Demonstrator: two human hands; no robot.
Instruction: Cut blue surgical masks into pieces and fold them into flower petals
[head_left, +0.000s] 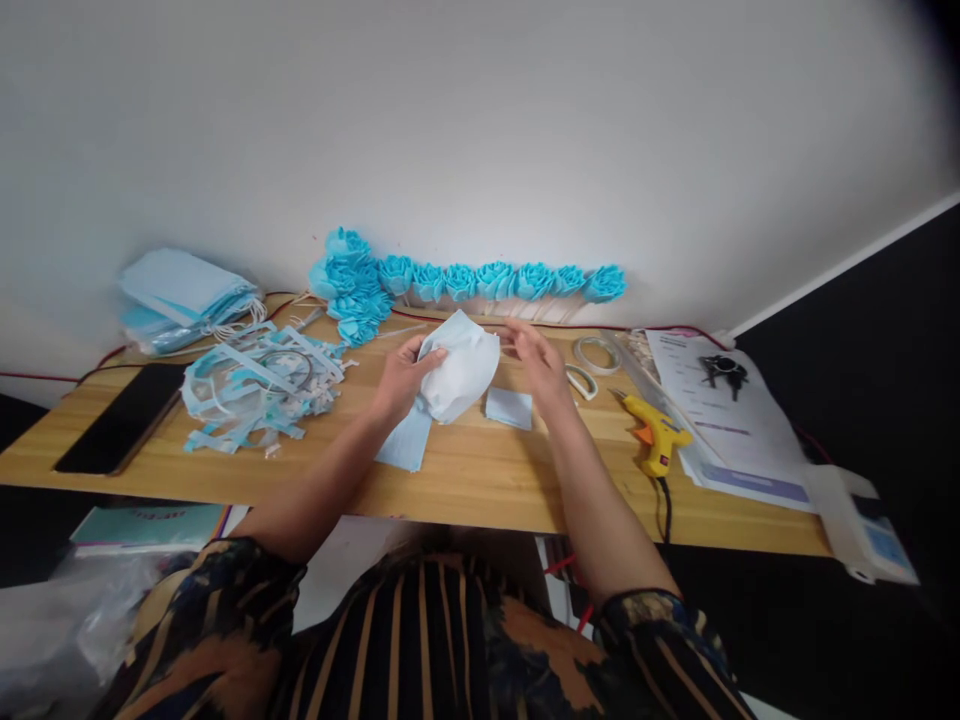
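Your left hand (pixel 403 378) grips unfinished mask (pixel 466 372), right hand (pixel 541 365) beside it (grip unclear); 7 flowers (pixel 495 281) in row look done, pile (pixel 184 285) seems unworked.

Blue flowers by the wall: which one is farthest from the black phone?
The flower at the row's right end, past the right hand; the others sit further left, nearer the phone.

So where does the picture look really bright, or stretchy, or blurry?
In the head view: the wall is brightest above the blue flowers, darker toward the edges; the phone near the left side seems stretched; print on the papers is too fuzzy to read; the pale mask in the left hand shows soft shading.
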